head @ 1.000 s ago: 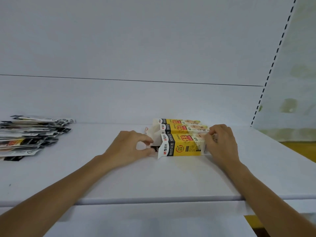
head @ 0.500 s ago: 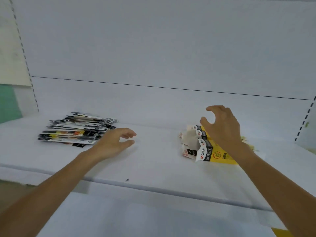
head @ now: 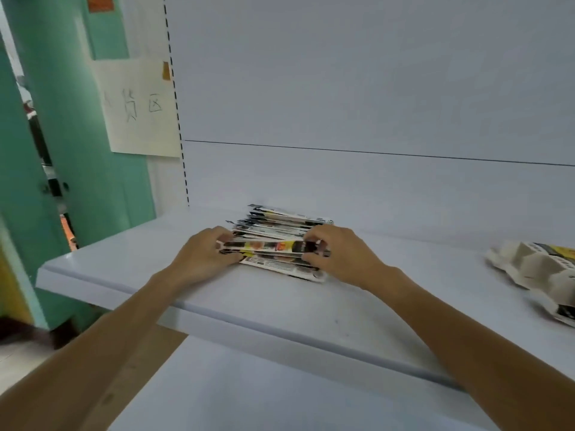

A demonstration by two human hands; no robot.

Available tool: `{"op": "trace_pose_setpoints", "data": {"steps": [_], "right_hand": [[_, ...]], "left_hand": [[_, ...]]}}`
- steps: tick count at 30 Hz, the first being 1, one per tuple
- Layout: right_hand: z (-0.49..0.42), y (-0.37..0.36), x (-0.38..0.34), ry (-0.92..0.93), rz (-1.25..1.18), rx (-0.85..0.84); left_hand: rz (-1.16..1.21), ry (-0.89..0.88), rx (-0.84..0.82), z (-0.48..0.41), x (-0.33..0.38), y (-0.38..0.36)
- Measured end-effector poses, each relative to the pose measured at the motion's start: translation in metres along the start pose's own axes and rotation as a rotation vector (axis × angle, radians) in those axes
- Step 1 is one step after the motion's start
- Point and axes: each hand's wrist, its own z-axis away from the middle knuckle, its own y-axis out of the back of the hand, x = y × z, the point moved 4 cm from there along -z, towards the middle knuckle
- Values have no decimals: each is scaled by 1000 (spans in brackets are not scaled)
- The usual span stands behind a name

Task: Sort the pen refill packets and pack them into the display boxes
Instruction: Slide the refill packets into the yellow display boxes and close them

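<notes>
Packets (head: 273,247) stacked on shelf (head: 280,309); left hand (head: 202,258) grips L end, right hand (head: 337,255) grips R end.

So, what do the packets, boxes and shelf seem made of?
Packets: probably thin plastic film, glossy, with printed faces and thin edges.
Boxes: cardboard, it seems; matt pale inside, folded flaps, yellow print outside.
Shelf: perhaps painted metal; smooth, pale grey, rounded front edge.

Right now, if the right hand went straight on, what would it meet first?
The right hand grips the glossy black-and-yellow packet stack it points into; beyond that, probably the left hand.
</notes>
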Motion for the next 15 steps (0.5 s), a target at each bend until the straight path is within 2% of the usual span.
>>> {"op": "trace_pose_setpoints", "data": {"steps": [3,6,8,12,15], "right_hand": [[-12,-16,-9,13,183,-39],[-11,-13,-6,-14,228,-77],[-9,-5,-3,-30,247,-12],[-7,10,-1,-72,201,234],[-9,13,-11,-61,151,288]], "left_hand": [[22,-41,-38,-14,-10,3],[12,-73,-71,-25,-17,1],[8,-110,31,-29,-19,4],[87,-159,298,-27,-5,19],[209,-215,326,-23,15,24]]}}
